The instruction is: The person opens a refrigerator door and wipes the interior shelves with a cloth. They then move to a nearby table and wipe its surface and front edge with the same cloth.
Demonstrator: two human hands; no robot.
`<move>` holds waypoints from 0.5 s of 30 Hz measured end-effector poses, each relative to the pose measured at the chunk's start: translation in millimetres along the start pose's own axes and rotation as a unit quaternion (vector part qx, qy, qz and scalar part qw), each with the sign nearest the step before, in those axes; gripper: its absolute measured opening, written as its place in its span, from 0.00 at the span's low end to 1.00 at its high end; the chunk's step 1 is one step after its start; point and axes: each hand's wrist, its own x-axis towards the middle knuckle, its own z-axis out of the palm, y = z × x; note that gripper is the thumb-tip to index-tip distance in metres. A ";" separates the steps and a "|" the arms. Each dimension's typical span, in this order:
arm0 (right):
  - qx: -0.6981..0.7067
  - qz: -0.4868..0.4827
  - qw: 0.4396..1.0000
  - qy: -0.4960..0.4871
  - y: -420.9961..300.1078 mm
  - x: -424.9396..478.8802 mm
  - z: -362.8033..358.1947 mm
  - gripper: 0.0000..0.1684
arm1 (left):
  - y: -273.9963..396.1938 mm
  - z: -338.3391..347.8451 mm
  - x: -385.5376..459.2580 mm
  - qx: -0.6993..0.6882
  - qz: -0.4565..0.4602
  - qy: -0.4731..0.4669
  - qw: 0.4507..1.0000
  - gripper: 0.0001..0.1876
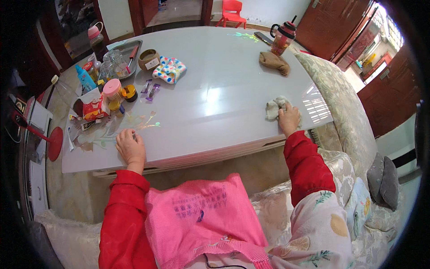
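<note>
My right hand [289, 119] presses a crumpled whitish cloth [276, 107] against the glossy white table top [201, 134], near its right front corner. On the left, my left hand [130, 145] rests at the table's front edge with its fingers bent over the top. A small dark spot shows by its thumb, too little to tell whether something is held. Both forearms wear red sleeves. Across my lap lies a pink checked apron or bag [205, 215] bearing writing.
At the table's left stand a red tissue pack [95, 109], a pink-lidded jar [113, 90], a blue bottle [86, 79] and a metal tray [136, 50] with glass jars. A spotted cloth [170, 69] lies behind. Far right are a brown cloth [273, 63], jug [283, 38] and phone [263, 38].
</note>
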 end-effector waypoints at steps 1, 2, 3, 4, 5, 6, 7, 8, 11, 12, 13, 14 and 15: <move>0.002 0.002 1.000 0.000 -4.5 -9.1 -2.9 0.20 | -1.1 -1.7 0.5 0.001 -0.002 -0.005 1.000 0.09; -0.002 0.002 1.000 -0.017 -7.6 -16.5 -7.4 0.20 | -0.2 -1.3 0.7 0.000 -0.007 -0.005 1.000 0.09; 0.004 -0.004 1.000 -0.020 -14.7 -28.2 -10.4 0.20 | -1.0 -1.9 0.6 0.005 -0.010 -0.006 1.000 0.09; 0.010 -0.010 1.000 -0.023 -22.0 -38.9 -13.7 0.20 | -1.2 -3.1 0.8 0.010 -0.014 -0.007 1.000 0.09; 0.015 -0.016 0.999 -0.026 -29.8 -48.3 -17.2 0.20 | -0.5 -4.5 1.3 0.006 -0.014 -0.013 1.000 0.09; 0.021 -0.014 0.999 -0.037 -37.8 -56.1 -21.5 0.19 | 2.4 -6.8 2.2 0.002 -0.016 -0.019 1.000 0.09; 0.027 -0.024 0.998 -0.043 -47.3 -63.7 -24.2 0.19 | 2.7 -8.5 3.5 -0.001 -0.018 -0.024 1.000 0.09; 0.033 -0.034 0.998 -0.049 -58.6 -71.2 -26.0 0.19 | -0.8 -3.8 3.4 0.000 -0.015 -0.010 1.000 0.09; 0.051 -0.068 0.994 -0.068 -106.0 -98.3 -39.7 0.18 | -0.5 -1.9 1.1 -0.011 -0.014 -0.003 1.000 0.09; 0.061 -0.082 0.992 -0.079 -119.1 -104.5 -44.5 0.17 | 3.3 -2.2 0.0 -0.023 -0.016 -0.013 1.000 0.09; 0.079 -0.098 0.988 -0.092 -138.3 -112.1 -45.4 0.17 | 1.7 -3.3 0.9 -0.023 -0.018 -0.007 1.000 0.09; 0.107 -0.120 0.983 -0.093 -159.6 -120.9 -46.6 0.17 | -0.5 -3.2 1.8 -0.022 -0.019 -0.001 1.000 0.09; 0.130 -0.142 0.977 -0.094 -179.5 -130.4 -47.5 0.17 | -1.3 -1.3 1.1 -0.024 -0.021 0.003 0.999 0.09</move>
